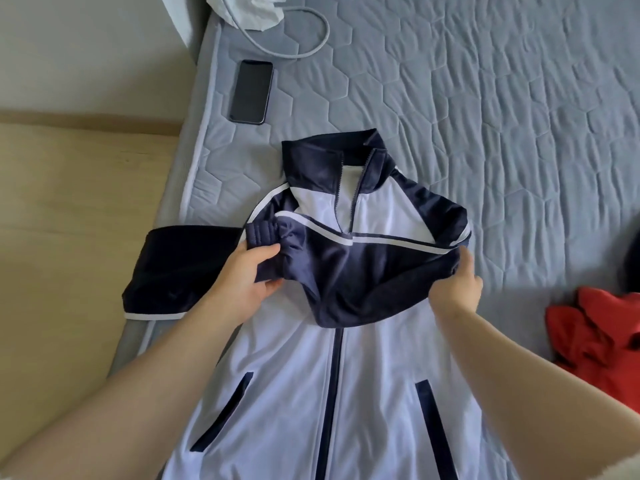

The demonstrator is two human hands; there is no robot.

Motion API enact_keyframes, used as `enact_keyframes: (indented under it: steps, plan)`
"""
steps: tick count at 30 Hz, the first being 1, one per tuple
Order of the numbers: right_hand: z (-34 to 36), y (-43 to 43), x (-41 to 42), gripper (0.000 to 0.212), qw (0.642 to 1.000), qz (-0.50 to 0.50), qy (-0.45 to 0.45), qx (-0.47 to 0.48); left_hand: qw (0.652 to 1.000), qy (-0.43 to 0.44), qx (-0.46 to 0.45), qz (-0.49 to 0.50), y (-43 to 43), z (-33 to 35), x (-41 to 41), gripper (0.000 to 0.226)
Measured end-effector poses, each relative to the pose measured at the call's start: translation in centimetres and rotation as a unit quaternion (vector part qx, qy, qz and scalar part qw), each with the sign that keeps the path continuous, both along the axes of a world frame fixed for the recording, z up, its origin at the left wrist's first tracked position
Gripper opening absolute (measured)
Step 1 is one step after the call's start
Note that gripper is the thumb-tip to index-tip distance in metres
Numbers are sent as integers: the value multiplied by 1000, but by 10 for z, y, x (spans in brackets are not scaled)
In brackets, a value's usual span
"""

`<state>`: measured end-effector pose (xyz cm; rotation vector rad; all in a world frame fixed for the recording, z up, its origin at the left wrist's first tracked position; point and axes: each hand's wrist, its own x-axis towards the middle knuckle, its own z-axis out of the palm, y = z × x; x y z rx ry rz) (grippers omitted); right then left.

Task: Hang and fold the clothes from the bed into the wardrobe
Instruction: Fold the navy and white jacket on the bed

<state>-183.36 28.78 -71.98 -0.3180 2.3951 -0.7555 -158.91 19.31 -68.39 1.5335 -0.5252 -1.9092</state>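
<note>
We are at the folding step, with the jacket [377,368] lying front up and zipped on the bed [485,98], collar toward twelve o'clock and hem toward six. One navy sleeve [363,265] is laid across the chest from three o'clock toward nine. Our left hand [249,271] pinches it between thumb and fingers just below the ribbed cuff [261,232]. Our right hand [457,282] has its fingers curled on the fold where that sleeve turns at the shoulder, grasping the cloth there. The other sleeve [173,271] is not yet folded; it hangs over the bed's edge at nine o'clock.

We judge the task to be early on. A red garment [595,341] waits on the bed at three o'clock, and no wardrobe is in view. A phone [251,91] lies at eleven o'clock from the collar, with a grey cable [313,46] looped beyond it at twelve.

The next move, as we see it, calls for setting this sleeve down flat and smooth inside the jacket's outline. Then we would let go and reach to nine o'clock to bring the hanging sleeve across the same way. The slick fabric looks likely to slide, so we would press the fold lightly before releasing it
</note>
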Motion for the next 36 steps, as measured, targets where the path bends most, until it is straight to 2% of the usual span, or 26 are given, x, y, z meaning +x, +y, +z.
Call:
enact_keyframes:
  steps: [3, 5, 7, 9, 12, 15, 18, 21, 23, 25, 27, 28, 30, 31, 33, 35, 36]
  plan:
    - [-12, -4, -23, 67, 998, 19, -49, 23, 994, 66, 21, 80, 0, -1, -6, 16]
    - [-17, -3, -32, 44, 995, 40, -74, 52, 993, 55, 3, 101, 1, -1, -10, 12]
    - [-20, 0, -38, 21, 996, 44, -54, 50, 988, 64, 2, 142, -2, -2, -15, 15]
    - [-19, 6, -46, 15, 999, -1, -31, 23, 976, 99, 19, 192, -7, 3, -18, 20]
    - [-15, 20, -69, 17, 994, -105, -4, 6, 970, 91, 12, 224, -10, 6, -15, 19]
    - [-11, 27, -87, 24, 992, -123, -5, 36, 982, 1, -4, 186, -12, 4, -8, 19]
    - [-6, 23, -86, 32, 992, -98, 32, 78, 979, -190, -13, 76, -13, -7, -3, 22]
    - [-4, 23, -70, 35, 994, -15, 105, 31, 937, -349, 2, 2, -10, -20, 6, 26]
    - [-5, 23, -55, 28, 994, 44, 103, 1, 887, -459, -9, -45, -9, -22, 9, 27]
    - [-6, 21, -42, 24, 997, 38, 63, -18, 793, -599, -58, -100, -7, -18, 3, 37]
    - [-6, 21, -34, 23, 997, -52, 32, -47, 704, -663, -199, -159, 0, -14, -17, 51]
    - [-8, 21, -33, 23, 993, -103, 25, -53, 679, -648, -282, -199, 5, -13, -34, 52]
    - [-14, 25, -33, 18, 986, -159, 11, -48, 669, -560, -384, -302, 11, -14, -75, 48]
    - [-18, 28, -33, 16, 986, -160, -2, -37, 678, -505, -399, -355, 14, -19, -96, 47]
    - [-28, 34, -34, 28, 993, -114, -37, -7, 694, -408, -381, -454, 19, -30, -138, 51]
    - [-35, 41, -37, 39, 997, -49, -60, 17, 690, -357, -372, -508, 22, -40, -177, 54]
    - [-37, 43, -40, 36, 997, -28, -64, 20, 687, -343, -368, -524, 24, -45, -193, 55]
